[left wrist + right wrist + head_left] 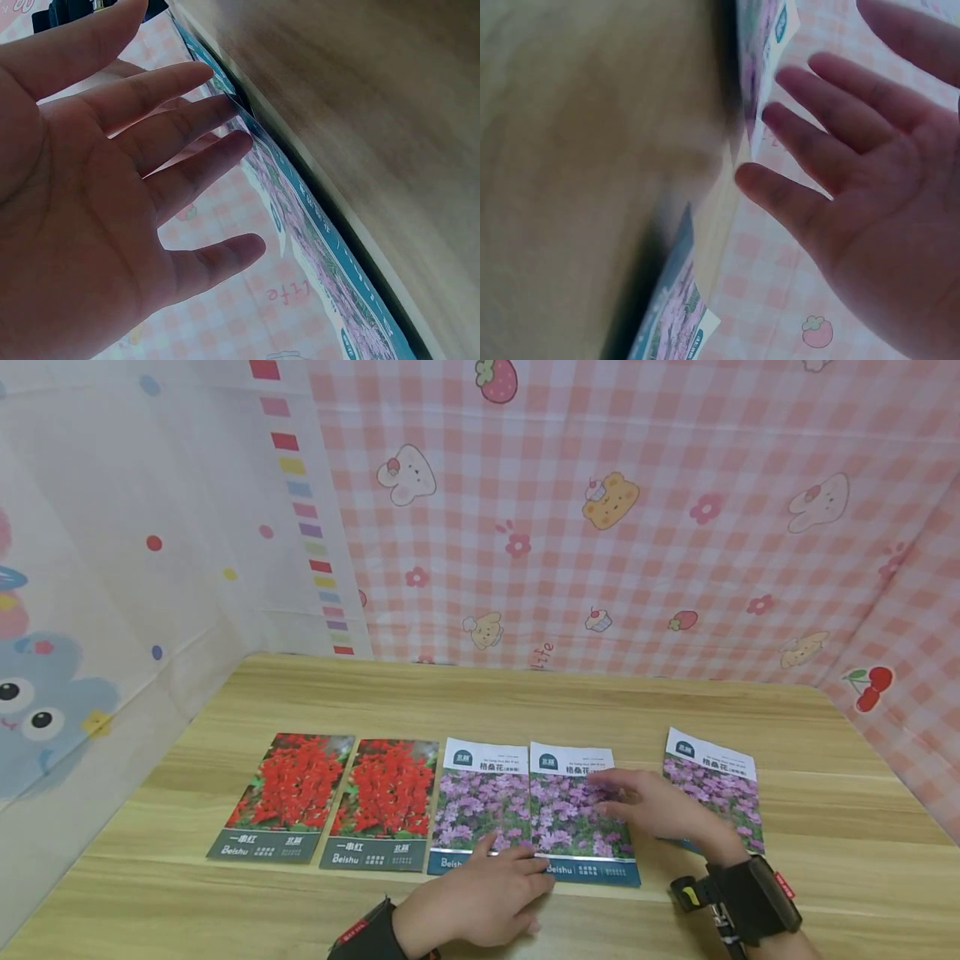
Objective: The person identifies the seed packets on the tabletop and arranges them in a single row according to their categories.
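Note:
In the head view, flat flower seed packets lie in a row on the wooden table. Two show red blossoms: the far-left red packet [288, 789] and the red packet beside it [384, 789]. To their right lie two purple-flower packets, the left one [480, 797] and the middle one [570, 810], edges meeting. My left hand [498, 893] rests fingers-spread across their lower edges, as the left wrist view also shows. My right hand [660, 810] touches the middle purple packet's right side with extended fingers. A third purple packet [720, 785] lies slightly turned, partly behind my right wrist.
The wooden table [360, 693] meets a pink checked cloth [637, 568] at the back and a white patterned cloth [180, 593] on the left. A gap of bare wood separates the third purple packet from the others. Black bands with cameras [753, 897] sit on the wrists.

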The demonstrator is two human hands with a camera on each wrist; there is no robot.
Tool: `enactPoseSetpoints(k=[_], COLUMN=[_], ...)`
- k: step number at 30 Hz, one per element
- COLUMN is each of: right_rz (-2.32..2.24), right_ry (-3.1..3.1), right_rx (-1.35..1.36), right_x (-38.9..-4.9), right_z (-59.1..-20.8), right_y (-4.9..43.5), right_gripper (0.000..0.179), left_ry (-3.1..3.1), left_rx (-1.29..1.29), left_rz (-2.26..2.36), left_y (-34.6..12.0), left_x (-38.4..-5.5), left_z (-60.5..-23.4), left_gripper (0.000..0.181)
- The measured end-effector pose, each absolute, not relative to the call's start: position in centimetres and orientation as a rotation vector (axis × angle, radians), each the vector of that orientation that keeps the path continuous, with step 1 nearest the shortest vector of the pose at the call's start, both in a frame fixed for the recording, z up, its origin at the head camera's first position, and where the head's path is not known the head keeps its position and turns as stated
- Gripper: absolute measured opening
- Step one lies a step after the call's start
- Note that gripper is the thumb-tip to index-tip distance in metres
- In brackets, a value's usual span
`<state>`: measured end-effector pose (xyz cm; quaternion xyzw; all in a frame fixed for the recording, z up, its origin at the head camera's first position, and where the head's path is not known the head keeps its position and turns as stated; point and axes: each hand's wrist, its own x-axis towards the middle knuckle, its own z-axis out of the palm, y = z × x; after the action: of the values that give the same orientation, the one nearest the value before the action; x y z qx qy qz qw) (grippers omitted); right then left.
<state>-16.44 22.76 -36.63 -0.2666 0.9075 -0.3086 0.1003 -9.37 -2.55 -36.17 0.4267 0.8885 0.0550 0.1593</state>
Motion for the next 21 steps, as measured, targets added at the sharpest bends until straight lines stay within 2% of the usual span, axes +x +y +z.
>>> enactPoseSetpoints(k=[12,21], right_rz=[-0.857,-0.872], right_ry=[2.617,2.633], right_rx=[-0.779,-0.806], right_x=[-16.41,-16.47], right_z=[-37.0,-36.94], right_y=[22.81,22.86], right_gripper=[0.045,0.039], left_ry=[2.528,2.564], left_rx=[1.221,1.23], left_rz=[0.155,0.143], left_y=[-2.54,-2.48], left_x=[-9.33,-9.24], left_z=[-36.22,-36.11], left_gripper=[0.048,0.049])
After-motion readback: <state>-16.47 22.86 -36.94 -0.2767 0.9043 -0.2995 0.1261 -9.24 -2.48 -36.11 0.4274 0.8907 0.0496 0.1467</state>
